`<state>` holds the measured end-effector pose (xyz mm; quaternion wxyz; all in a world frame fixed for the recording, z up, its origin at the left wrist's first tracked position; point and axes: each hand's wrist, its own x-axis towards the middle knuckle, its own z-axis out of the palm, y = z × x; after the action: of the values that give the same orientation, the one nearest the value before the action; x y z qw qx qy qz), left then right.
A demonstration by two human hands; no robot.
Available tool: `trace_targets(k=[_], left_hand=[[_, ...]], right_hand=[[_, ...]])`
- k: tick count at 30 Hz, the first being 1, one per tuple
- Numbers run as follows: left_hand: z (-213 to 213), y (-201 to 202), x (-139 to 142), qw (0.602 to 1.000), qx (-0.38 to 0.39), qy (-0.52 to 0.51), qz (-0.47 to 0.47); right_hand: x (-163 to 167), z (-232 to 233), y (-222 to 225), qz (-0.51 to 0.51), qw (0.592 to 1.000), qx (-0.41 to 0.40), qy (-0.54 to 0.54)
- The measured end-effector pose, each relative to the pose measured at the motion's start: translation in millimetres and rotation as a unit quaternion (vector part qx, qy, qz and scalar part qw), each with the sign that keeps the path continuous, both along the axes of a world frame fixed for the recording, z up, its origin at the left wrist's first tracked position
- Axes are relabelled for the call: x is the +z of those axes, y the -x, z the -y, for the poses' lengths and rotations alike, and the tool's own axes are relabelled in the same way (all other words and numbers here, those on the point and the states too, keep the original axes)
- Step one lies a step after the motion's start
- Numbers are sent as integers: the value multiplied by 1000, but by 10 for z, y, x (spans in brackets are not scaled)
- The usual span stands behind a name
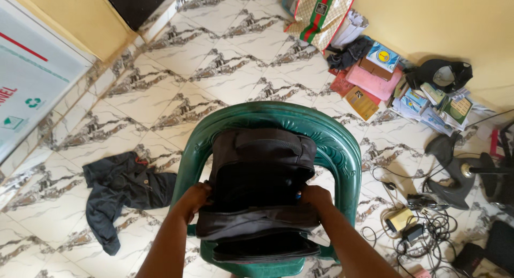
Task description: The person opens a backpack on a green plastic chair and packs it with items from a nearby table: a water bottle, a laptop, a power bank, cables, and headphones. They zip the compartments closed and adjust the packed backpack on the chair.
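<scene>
At the left of the frame a dark garment (pixel 124 195) lay crumpled on the tiled floor (pixel 225 64), well apart from your work. Just right of it, your left hand (pixel 194 199) was closed on the left edge of the black backpack (pixel 259 192) — fingers curled over the fabric beside the open main compartment, a narrow grip holding cloth and not a strap.

The backpack stood in the centre of the frame on the seat of a green plastic chair (pixel 342 149), leaning against the chair's curved back, its top flap thrown rearward and the mouth gaping. It looked soft and slack: the front pocket sagged forward toward you, and the walls folded where you pinched them. You probably found it light to middling, with little stiffness to hold its own shape, so it would slump if let go. The woven fabric should not have been slippery. The firm places to take it were the seamed rim of the opening, where you had it, or the padded top handle near the chair back.

Your right hand (pixel 316 196) mirrored the left on the right rim, closed on the fabric edge. Farther right, books and papers (pixel 423 98) lay along the wall, and a tangle of cables (pixel 423 224) below them.
</scene>
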<state>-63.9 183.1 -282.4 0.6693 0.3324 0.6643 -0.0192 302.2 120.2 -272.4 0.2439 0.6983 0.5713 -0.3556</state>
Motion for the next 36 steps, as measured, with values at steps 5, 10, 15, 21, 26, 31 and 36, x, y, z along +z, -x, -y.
trace_targets(k=[5,10,15,21,26,31,36], left_hand=[[225,-84,-293,992,45,-116,29],[189,-143,-383,968,-87,-232,-41],[103,-156,-419,917,-282,-218,-178],[143,-67,-602,950,-237,-162,-125],[156,98,-596,895,-390,-174,-127],[168,219,-323,866,-459,-169,-108],[165,70,245,990,89,-110,24]], right_hand=[[-128,-36,-8,-3,999,34,24],[-223,-143,-18,4,995,2,104],[-273,-172,5,22,991,-6,135],[-331,-196,56,41,987,-18,153],[-266,-237,102,54,986,-26,158],[-192,-262,142,58,985,-40,161],[-179,-246,123,67,984,-35,164]])
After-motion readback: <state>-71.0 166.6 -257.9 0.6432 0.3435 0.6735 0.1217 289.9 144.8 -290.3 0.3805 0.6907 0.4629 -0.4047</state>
